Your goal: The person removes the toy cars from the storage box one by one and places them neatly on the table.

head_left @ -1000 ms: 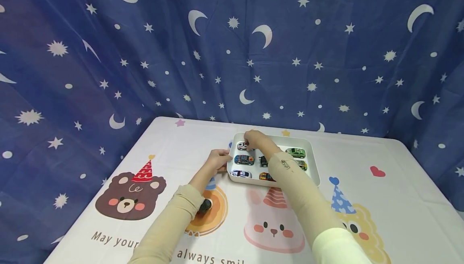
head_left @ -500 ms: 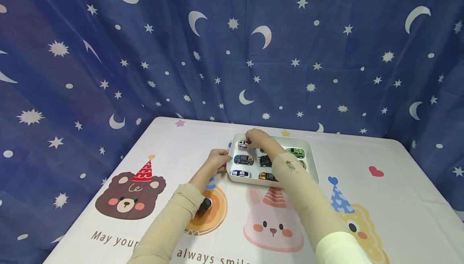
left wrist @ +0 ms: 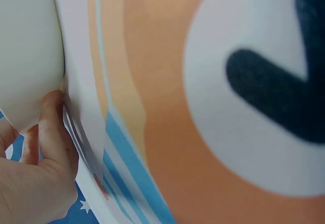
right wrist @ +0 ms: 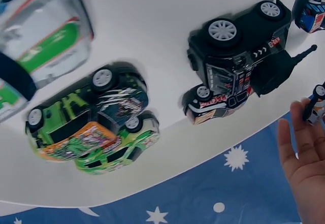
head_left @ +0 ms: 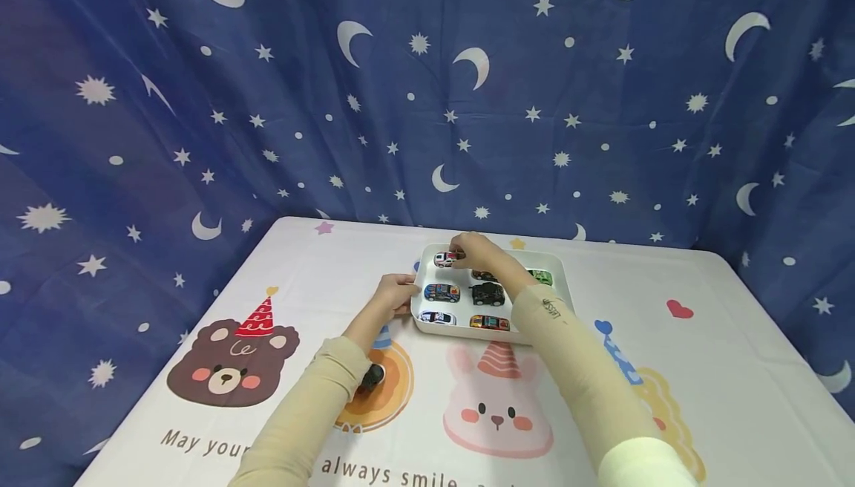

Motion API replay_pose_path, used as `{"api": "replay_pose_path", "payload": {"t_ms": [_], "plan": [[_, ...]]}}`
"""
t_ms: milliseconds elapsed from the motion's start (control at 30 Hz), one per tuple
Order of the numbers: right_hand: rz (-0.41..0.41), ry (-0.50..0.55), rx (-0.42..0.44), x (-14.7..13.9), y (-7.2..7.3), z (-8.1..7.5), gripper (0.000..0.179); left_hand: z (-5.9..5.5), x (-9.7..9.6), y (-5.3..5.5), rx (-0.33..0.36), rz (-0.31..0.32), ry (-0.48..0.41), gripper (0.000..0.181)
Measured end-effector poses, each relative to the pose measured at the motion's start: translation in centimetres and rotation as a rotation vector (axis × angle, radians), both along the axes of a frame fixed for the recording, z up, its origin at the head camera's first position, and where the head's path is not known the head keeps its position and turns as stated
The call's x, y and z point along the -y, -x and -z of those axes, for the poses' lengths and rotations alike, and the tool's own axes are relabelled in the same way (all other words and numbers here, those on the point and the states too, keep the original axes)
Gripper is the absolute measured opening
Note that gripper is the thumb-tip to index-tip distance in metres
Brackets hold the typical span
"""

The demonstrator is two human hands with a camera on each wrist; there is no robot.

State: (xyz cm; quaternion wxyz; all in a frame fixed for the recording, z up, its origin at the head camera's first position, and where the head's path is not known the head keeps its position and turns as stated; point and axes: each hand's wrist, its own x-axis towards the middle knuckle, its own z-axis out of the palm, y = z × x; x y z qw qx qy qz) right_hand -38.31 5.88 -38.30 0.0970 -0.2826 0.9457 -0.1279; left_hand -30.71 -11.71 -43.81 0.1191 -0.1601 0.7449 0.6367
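Observation:
My left hand [head_left: 395,294] grips the left end of a shallow white tray [head_left: 467,332]; in the left wrist view its fingers [left wrist: 51,127] curl at the tray's edge. At the tray's back left corner, my right hand [head_left: 473,251] pinches a white-and-red toy car [head_left: 444,259]. In the right wrist view that car lies tilted at the fingertips, partly cut off by the frame's right edge. Several other toy cars stand in rows: a blue one [head_left: 441,292], a black one with a barrel [head_left: 488,294], a white one [head_left: 437,318] and an orange one [head_left: 490,322].
Green cars [head_left: 541,277] in the tray's right half are partly hidden by the right arm. A white cloth [head_left: 728,368] with printed animals covers the table. Behind it hangs a blue curtain [head_left: 427,64] with moons and stars. A small black object [head_left: 372,377] shows beside the left sleeve.
My right hand and the white-and-red car have shifted slightly toward the tray's back edge. The left hand keeps its hold on the tray. The head view has turned a little.

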Motion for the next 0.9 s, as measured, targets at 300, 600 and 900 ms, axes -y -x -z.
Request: {"api": "replay_pose_path", "payload": {"t_ms": [300,600,900], "plan": [[-0.038,0.143,-0.010,-2.3,-0.8,-0.5,0.031,-0.4,0.1,-0.1,-0.019,0.015,0.021,0.043],[-0.073,0.133,-0.048,-5.2,-1.5,-0.7,0.033,-0.2,-0.5,-0.1,-0.009,0.028,0.022,0.044],[-0.049,0.190,-0.049,-7.5,-2.8,-1.3,0.034,-0.8,-0.3,-0.3,-0.018,0.039,0.123,0.044]]}}
